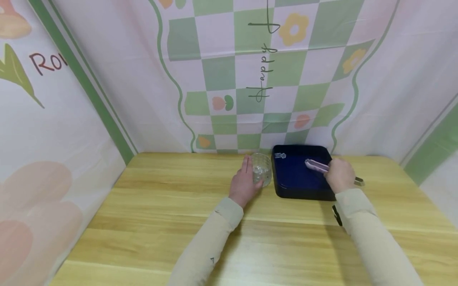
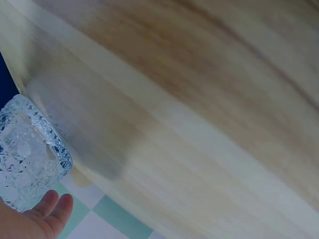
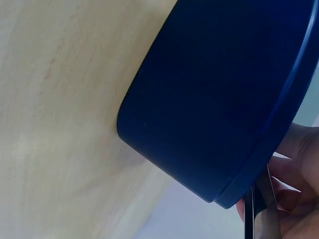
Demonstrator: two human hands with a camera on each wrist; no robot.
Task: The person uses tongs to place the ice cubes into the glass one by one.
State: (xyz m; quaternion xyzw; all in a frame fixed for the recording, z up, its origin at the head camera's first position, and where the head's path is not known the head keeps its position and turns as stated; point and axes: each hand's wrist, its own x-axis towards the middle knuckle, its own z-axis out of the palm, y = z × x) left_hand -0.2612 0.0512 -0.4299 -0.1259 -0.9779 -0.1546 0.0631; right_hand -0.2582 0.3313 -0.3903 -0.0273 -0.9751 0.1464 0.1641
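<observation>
My left hand (image 1: 245, 184) holds a clear patterned glass cup (image 1: 262, 169), with the thumb on its near side and the fingers along its left. In the left wrist view, two fingertips show beside the cup's cut-glass wall. The cup stands just left of a dark blue square tray (image 1: 298, 192). Over the tray's right rim, my right hand (image 1: 340, 174) grips metal tongs (image 1: 316, 166). Their tips point left over the tray floor, and the other end sticks out behind the hand. Small clear, whitish shapes (image 1: 280, 155) show in the tray's far left corner.
A wooden table (image 1: 161, 222) carries the cup and tray. Close behind them hangs a green-and-white checked cloth (image 1: 218, 75), with printed cloth at both sides. A dark object (image 1: 337, 215) shows at the right sleeve's cuff.
</observation>
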